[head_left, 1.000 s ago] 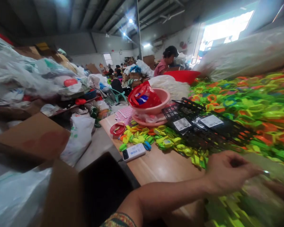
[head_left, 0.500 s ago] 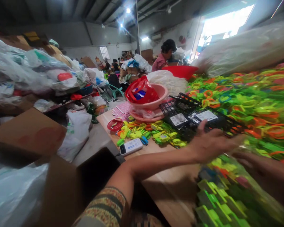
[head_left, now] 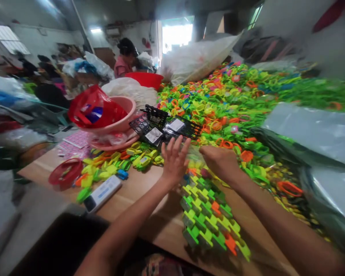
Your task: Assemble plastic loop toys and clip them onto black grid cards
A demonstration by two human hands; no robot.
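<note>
A clear plastic bag (head_left: pixel 196 154) stretches between my hands, over neat rows of green, yellow and orange plastic pieces (head_left: pixel 208 218) on the table. My right hand (head_left: pixel 220 161) is closed in a fist on the bag's edge. To its left, my left hand (head_left: pixel 175 159) is open with fingers spread, near the bag's mouth; whether it touches the film is hard to tell. Just beyond my left hand lie black plastic trays (head_left: pixel 186 128) with white labels. Loose green and yellow pieces (head_left: pixel 143 161) lie left of my left hand.
A large heap of bright plastic bands (head_left: pixel 218 111) fills the far right. Left on the table (head_left: pixel 149 207) are a pink basin (head_left: pixel 126 111) with a red bag (head_left: pixel 92 107), a small red basket (head_left: pixel 65 172) and a white boxlike device (head_left: pixel 103 193). A co-worker (head_left: pixel 125 57) sits beyond.
My view has swung right, bringing both hands and the rows of pieces toward the middle. My left hand, earlier reaching across near the right hand, is now apart from it with fingers spread.
</note>
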